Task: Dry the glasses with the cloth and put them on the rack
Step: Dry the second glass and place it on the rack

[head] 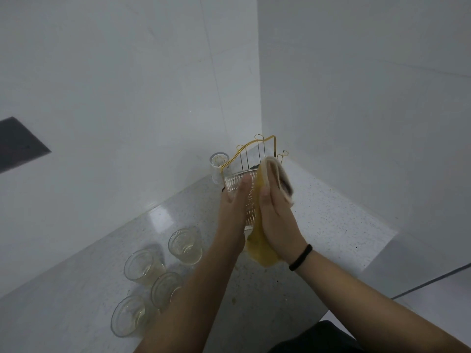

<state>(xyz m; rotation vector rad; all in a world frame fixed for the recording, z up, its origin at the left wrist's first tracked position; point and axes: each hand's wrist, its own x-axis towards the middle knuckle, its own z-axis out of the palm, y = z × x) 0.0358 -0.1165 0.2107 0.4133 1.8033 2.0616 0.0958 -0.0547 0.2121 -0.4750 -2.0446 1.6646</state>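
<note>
My left hand holds a clear ribbed glass in the air in front of the rack, thumb lying along its side. My right hand presses a yellow cloth against the glass's right side. The cloth folds over my fingertips and hangs down below my wrists. The gold wire rack stands in the counter's far corner, partly hidden behind the hands. One glass sits at the rack's left end. Several more glasses stand upright on the counter at lower left.
The speckled white counter ends in an edge to the right, with a lower surface and a dark cable beyond. White walls meet in a corner behind the rack. A dark panel is on the left wall.
</note>
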